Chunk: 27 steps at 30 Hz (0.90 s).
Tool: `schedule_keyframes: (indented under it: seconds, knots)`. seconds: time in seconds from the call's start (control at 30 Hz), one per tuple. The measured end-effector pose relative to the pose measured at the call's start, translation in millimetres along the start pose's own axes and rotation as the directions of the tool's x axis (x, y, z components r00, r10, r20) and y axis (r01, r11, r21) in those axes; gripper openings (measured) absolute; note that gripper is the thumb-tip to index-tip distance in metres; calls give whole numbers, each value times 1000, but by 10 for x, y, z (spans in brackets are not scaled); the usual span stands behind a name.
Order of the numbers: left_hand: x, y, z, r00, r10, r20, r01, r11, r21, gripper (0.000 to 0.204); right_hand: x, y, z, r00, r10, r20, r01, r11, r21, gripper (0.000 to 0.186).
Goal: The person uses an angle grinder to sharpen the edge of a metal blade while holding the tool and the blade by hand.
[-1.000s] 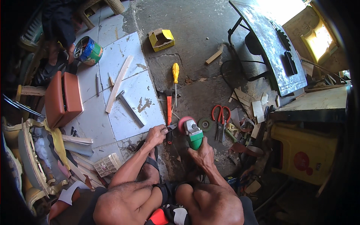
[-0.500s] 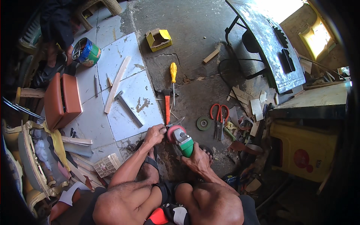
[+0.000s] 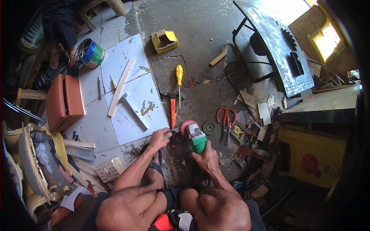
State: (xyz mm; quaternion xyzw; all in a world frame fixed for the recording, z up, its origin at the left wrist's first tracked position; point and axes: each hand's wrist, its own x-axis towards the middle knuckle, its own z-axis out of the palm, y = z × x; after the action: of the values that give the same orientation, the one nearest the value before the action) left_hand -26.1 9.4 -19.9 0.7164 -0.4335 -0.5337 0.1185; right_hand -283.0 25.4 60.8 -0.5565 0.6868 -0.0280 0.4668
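My left hand [image 3: 160, 140] is closed on a small metal blade [image 3: 175, 131], held beside the pink disc [image 3: 186, 128] of a green angle grinder [image 3: 199, 143]. My right hand [image 3: 206, 158] grips the grinder's body. An orange-handled hammer [image 3: 172, 113] lies behind the blade, partly hidden by it, below a yellow-handled screwdriver [image 3: 179, 75]. Right of the grinder are a dark green disc [image 3: 209, 127] and red-handled scissors [image 3: 226, 125]. Whether blade and disc touch I cannot tell.
A metal saw table [image 3: 277, 50] stands right, above wood scraps [image 3: 250, 100] and a yellow plastic stool [image 3: 310, 154]. Brown cushions [image 3: 73, 100], a paint can [image 3: 89, 54] and wood strips [image 3: 121, 86] are left. A yellow box [image 3: 164, 41] lies ahead; another person's legs [image 3: 58, 30] show top left.
Half a second ago the grinder and my right hand had swung left over the blade; they have since moved back right and slightly upward. My left hand stays in place.
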Motion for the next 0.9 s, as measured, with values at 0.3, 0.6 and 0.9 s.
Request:
schedule_keyframes:
  seconds: [0.3,0.6,0.9]
  knots:
    - [-1,3,-11,1000,-2,-8,2,1000,18,23,-6,58,-5,989,-61,-132,55,997,-47,67]
    - [-12,59,-39,1000,-11,13,10,999,47,24,57,59,0,981,-57,-183,34,991,-128,72]
    - [-10,51,-45,1000,-27,14,26,998,55,24,35,28,34,987,-106,-120,86,983,-160,83]
